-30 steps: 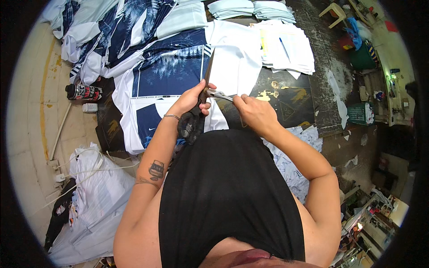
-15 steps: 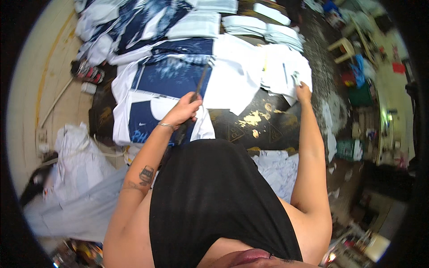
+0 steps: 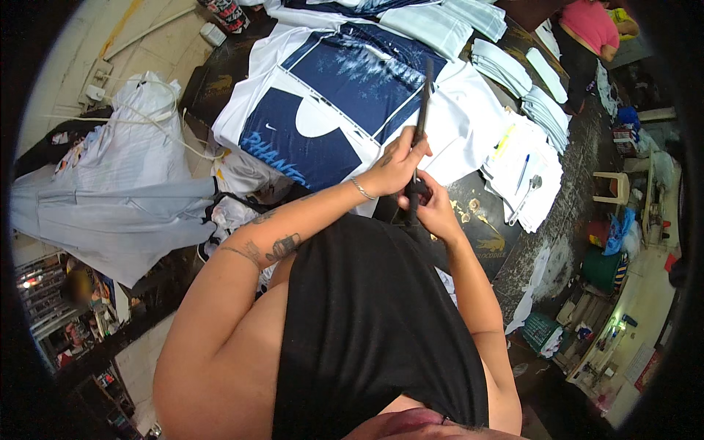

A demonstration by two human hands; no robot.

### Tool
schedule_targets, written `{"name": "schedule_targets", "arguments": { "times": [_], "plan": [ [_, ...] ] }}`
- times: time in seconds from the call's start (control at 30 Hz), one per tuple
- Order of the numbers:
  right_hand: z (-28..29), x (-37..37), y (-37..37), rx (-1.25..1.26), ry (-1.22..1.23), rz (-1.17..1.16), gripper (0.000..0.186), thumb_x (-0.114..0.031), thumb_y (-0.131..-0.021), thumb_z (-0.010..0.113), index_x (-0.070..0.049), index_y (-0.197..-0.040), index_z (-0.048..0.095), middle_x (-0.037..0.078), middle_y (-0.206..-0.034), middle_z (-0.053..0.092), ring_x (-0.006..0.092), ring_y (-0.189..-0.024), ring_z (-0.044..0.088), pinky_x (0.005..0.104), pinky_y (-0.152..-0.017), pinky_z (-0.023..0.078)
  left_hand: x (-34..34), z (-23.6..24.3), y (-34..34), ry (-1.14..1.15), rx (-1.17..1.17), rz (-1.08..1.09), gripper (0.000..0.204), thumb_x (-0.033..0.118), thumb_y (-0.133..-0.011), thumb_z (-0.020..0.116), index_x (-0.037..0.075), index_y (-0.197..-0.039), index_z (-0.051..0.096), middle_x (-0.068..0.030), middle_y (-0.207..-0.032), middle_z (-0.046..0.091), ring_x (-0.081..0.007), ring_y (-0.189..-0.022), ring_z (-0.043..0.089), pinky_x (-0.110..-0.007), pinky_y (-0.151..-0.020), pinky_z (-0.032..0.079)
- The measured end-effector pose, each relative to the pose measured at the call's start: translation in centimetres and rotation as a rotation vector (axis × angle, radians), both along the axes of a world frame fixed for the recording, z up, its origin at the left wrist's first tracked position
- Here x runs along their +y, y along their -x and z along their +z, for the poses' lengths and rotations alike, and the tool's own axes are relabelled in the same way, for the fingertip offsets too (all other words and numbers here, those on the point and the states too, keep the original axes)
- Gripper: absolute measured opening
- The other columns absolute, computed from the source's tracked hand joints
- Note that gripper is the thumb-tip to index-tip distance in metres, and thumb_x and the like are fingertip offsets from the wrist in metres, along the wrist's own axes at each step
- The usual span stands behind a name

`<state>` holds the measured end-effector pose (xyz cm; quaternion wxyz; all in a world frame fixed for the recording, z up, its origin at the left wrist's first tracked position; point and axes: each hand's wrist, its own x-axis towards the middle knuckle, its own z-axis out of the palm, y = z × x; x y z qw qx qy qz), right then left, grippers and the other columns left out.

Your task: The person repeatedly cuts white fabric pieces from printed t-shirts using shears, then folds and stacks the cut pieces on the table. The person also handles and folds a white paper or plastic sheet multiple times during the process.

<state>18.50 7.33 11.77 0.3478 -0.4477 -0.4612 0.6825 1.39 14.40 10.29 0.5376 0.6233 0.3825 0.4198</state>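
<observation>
A long thin dark rod (image 3: 424, 99) stands nearly upright in front of my chest. My left hand (image 3: 396, 167) is wrapped around its middle. My right hand (image 3: 434, 209) grips its lower end just below the left hand. The rod's upper end lies over a navy and white printed cloth panel (image 3: 345, 95) spread on the dark table (image 3: 484, 220). White cloth (image 3: 466, 128) lies under the rod on the right.
Folded pale cloth stacks (image 3: 546, 110) and a white pile with pens (image 3: 521, 176) lie at the right of the table. A heap of white cloth (image 3: 125, 191) lies at the left. Another person in a pink top (image 3: 590, 29) stands at the far end. A green bucket (image 3: 603, 268) sits on the floor.
My right hand, which reached out to the white pile on the right half a second ago, has come back and closed on the rod's lower end. The view has tilted.
</observation>
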Motion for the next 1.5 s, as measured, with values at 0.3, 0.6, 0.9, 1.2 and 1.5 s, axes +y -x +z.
{"name": "schedule_targets", "arguments": {
  "times": [0.3,0.6,0.9,1.2,1.5],
  "plan": [
    [-1.7,-4.7,-15.4,-0.159,0.47,0.501,0.103,-0.073,-0.075,0.084,-0.006,-0.147,0.052,0.001,-0.091,0.061,0.014,-0.084,0.06,0.0311,-0.075,0.049,-9.4,-10.0,8.0,-0.415,0.889,0.216,0.048,0.027,-0.092,0.073,0.009,-0.135,0.067,-0.0118,-0.13,0.058,-0.0317,-0.119,0.052,-0.05,-0.103,0.035],
    [-4.2,0.4,-11.4,-0.549,0.425,0.67,0.106,-0.056,-0.076,0.092,0.001,-0.154,0.048,0.016,-0.132,0.067,0.0216,-0.116,0.063,0.0367,-0.103,0.049,-10.2,-11.3,6.7,-0.386,0.758,0.274,0.043,0.011,-0.09,0.07,0.011,-0.134,0.072,-0.0065,-0.114,0.067,-0.0256,-0.104,0.06,-0.045,-0.098,0.037],
    [-5.0,1.4,-5.7,-0.669,0.378,0.491,0.079,-0.046,-0.071,0.096,0.0,-0.13,0.069,0.004,-0.082,0.067,0.0141,-0.073,0.058,0.0326,-0.067,0.047,-9.5,-12.6,6.9,-0.548,0.709,0.262,0.04,0.008,-0.083,0.072,0.014,-0.122,0.077,-0.0023,-0.126,0.068,-0.0213,-0.109,0.061,-0.043,-0.1,0.04],
    [-6.3,4.8,-1.9,-0.64,0.216,0.493,0.075,-0.042,-0.077,0.095,0.003,-0.131,0.067,-0.002,-0.08,0.066,0.01,-0.07,0.058,0.0282,-0.063,0.046,-8.7,-12.9,7.2,-0.592,0.666,0.224,0.032,0.011,-0.084,0.07,0.011,-0.115,0.079,-0.0029,-0.134,0.07,-0.0202,-0.109,0.062,-0.04,-0.099,0.044],
    [-6.4,7.8,2.4,-0.511,0.215,0.46,0.059,-0.036,-0.074,0.097,0.001,-0.115,0.074,0.002,-0.079,0.07,0.008,-0.068,0.06,0.027,-0.063,0.048,-8.9,-14.0,7.6,-0.556,0.583,0.222,0.027,0.015,-0.08,0.073,0.011,-0.106,0.079,-0.0034,-0.128,0.071,-0.0198,-0.105,0.065,-0.041,-0.096,0.048]
  ]
}}
